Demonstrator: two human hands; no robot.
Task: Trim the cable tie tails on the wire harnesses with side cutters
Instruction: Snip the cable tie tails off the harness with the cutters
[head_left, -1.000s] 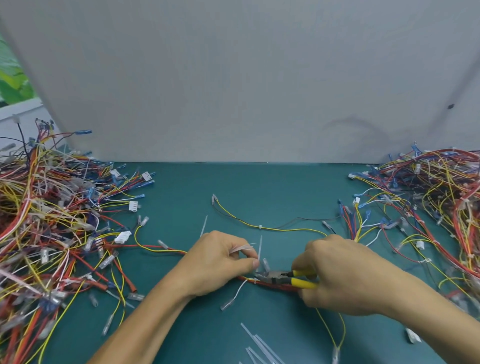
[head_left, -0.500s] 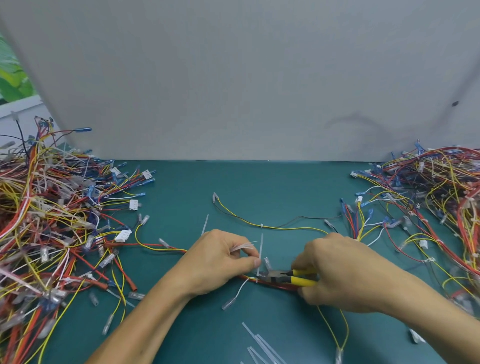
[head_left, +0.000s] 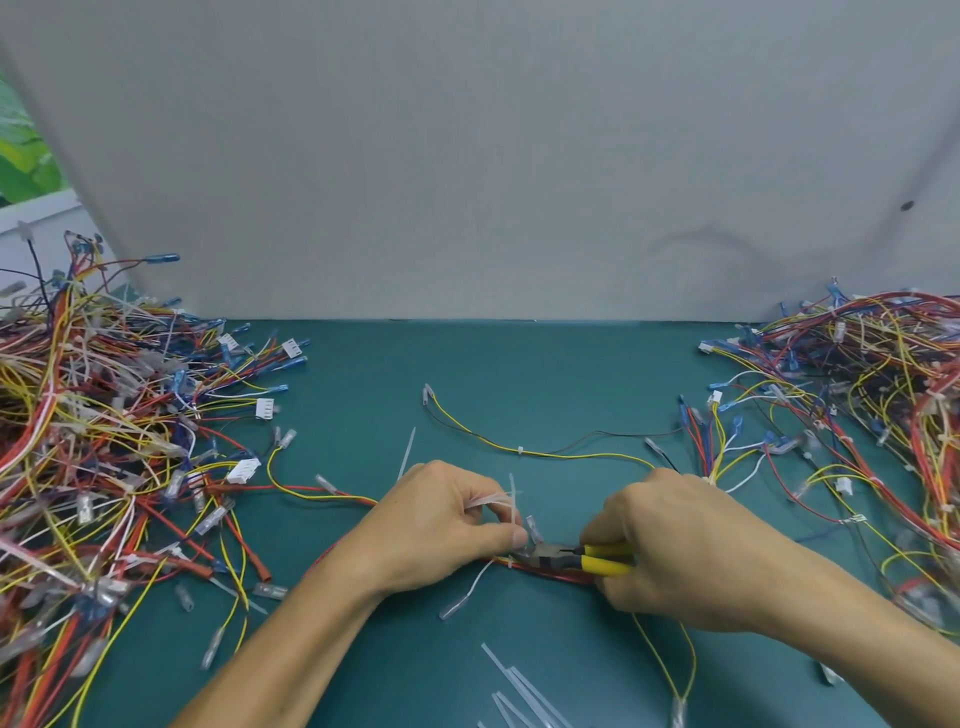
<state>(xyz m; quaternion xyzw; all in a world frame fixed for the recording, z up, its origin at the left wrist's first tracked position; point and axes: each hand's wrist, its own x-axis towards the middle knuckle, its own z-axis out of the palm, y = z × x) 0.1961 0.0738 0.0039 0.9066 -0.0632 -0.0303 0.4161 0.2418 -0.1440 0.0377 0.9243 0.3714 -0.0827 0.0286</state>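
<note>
Pinching harness (head_left: 556, 573) and white tie tails (head_left: 488, 501) with left hand (head_left: 441, 525), fingers curled, mid-mat (head_left: 519, 374), near side. Gripping yellow cutters (head_left: 574, 557) in right hand (head_left: 670, 551), fingers wrapped round handles, tips just right of left thumb. Flanked left and right by wire piles (head_left: 93, 441).

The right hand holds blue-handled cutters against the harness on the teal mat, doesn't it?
Not blue: the head view shows the cutters have yellow handles. The right hand does hold them against the harness on the teal mat.
</note>
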